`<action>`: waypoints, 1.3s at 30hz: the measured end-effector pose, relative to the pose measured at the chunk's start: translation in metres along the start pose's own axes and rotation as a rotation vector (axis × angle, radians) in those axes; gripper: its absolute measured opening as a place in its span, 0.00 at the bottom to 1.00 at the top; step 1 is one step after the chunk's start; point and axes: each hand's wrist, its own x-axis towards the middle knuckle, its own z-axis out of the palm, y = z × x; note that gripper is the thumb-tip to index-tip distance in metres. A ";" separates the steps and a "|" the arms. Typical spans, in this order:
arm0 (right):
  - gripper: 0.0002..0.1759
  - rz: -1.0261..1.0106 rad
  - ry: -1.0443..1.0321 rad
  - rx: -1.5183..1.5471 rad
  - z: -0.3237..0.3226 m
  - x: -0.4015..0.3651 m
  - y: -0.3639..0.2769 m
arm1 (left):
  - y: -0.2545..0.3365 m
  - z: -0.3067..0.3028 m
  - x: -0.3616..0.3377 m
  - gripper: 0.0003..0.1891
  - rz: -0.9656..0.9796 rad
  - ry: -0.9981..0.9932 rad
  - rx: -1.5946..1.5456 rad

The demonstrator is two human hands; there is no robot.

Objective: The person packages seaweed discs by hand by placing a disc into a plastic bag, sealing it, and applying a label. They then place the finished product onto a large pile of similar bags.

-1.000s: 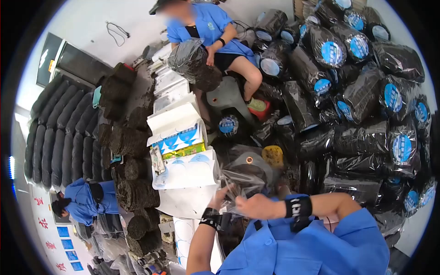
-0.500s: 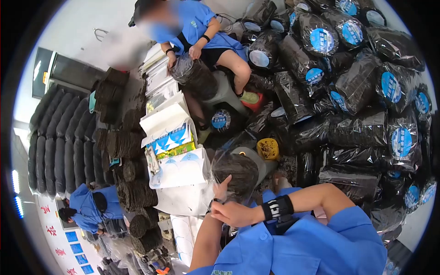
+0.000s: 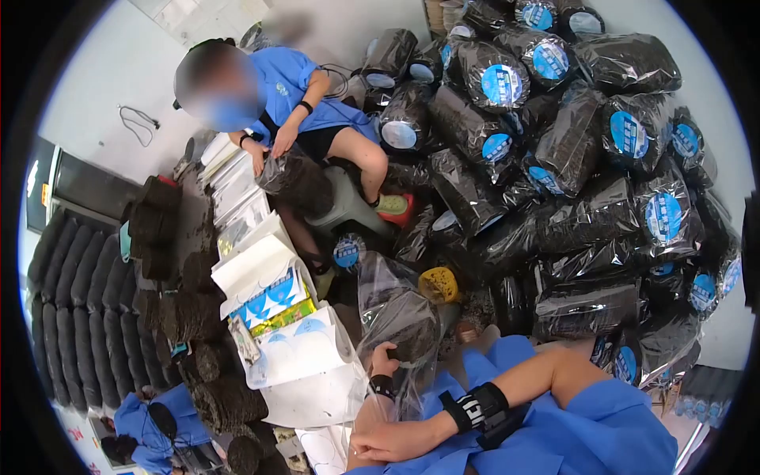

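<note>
A dark, rounded bundle stands in front of me under a loose clear plastic bag. My left hand grips the bundle's near left side, thumb up, and the clear film reaches down past its wrist. Lower down, my right hand lies across my left forearm with its fingers closed; what they hold, if anything, is hidden. A black band with white marks wraps the right wrist.
A person in blue holds another wrapped dark bundle near a grey stool. White printed sheets lie at left. Bagged bundles pile up at right. A yellow container stands beyond my bundle. Another person is lower left.
The view has shifted, so the scene sits further left. My right hand has moved from beside my left wrist down along the forearm. The clear bag now spreads over my left hand and wrist.
</note>
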 end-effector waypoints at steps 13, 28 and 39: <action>0.08 -0.175 0.142 0.254 0.003 0.023 -0.004 | 0.077 0.000 0.054 0.39 -0.740 -0.197 0.732; 0.09 0.115 0.216 0.094 -0.025 0.008 -0.023 | 0.113 0.067 0.055 0.70 -0.891 -0.223 0.563; 0.06 0.308 0.101 0.053 0.004 0.106 0.036 | 0.137 -0.046 -0.035 0.13 -0.197 -0.091 -0.039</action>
